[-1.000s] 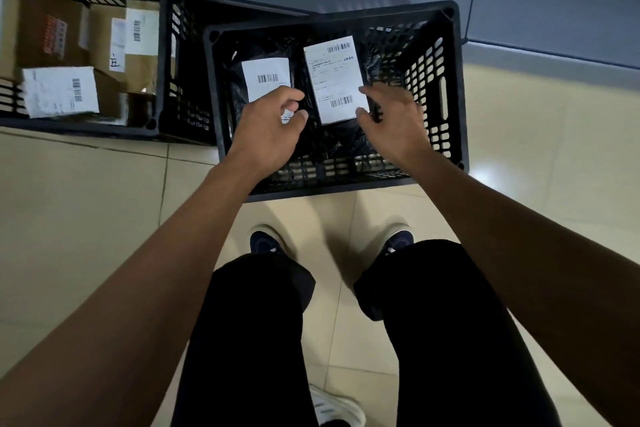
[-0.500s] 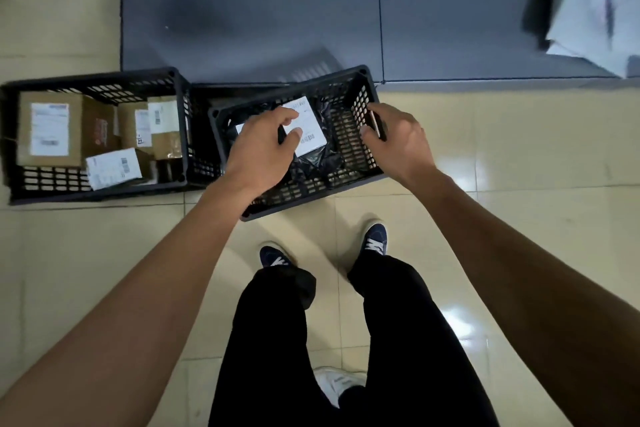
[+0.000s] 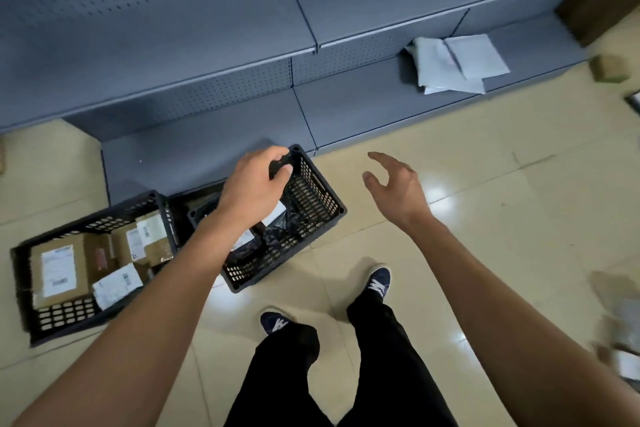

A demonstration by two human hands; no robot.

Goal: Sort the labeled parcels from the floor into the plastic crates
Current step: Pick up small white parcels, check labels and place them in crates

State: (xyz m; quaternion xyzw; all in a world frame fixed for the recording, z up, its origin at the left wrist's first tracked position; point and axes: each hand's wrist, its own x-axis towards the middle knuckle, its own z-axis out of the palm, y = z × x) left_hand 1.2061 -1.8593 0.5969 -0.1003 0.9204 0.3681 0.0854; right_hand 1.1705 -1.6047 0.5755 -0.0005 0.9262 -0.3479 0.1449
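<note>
- Parcels (image 3: pixel 275 218) in dark bags with white labels lie inside the right crate (image 3: pixel 322 198), partly under the left arm.
- The left hand (image 3: pixel 254 184) is above the far part of that crate. Its fingers are curled, with the fingertips near the far rim. I cannot tell if they grip the rim or only hang over it.
- The right hand (image 3: pixel 394 184) is up in the air over the floor, to the right of the crate. Its fingers are spread and loose, and it holds nothing.
- The two hands are well apart.
- The left crate (image 3: pixel 65 315) sits just beside the right one. It holds brown boxes (image 3: pixel 60 270) with white labels.
- Both crates stand on the tiled floor (image 3: pixel 485 218), in front of a gray shelf (image 3: pixel 207 28). White flat bags (image 3: pixel 457 62) lie on the low shelf to the right.
- A small brown box (image 3: pixel 609 68) lies on the floor far to the right. More things are at the right edge, but they are too blurry to name.
- I think the next step is to fetch another parcel from the floor.
- To do it well, let the empty right hand reach first. Read the label before dropping it in. Soft bags go with bags, and boxes go with boxes.
</note>
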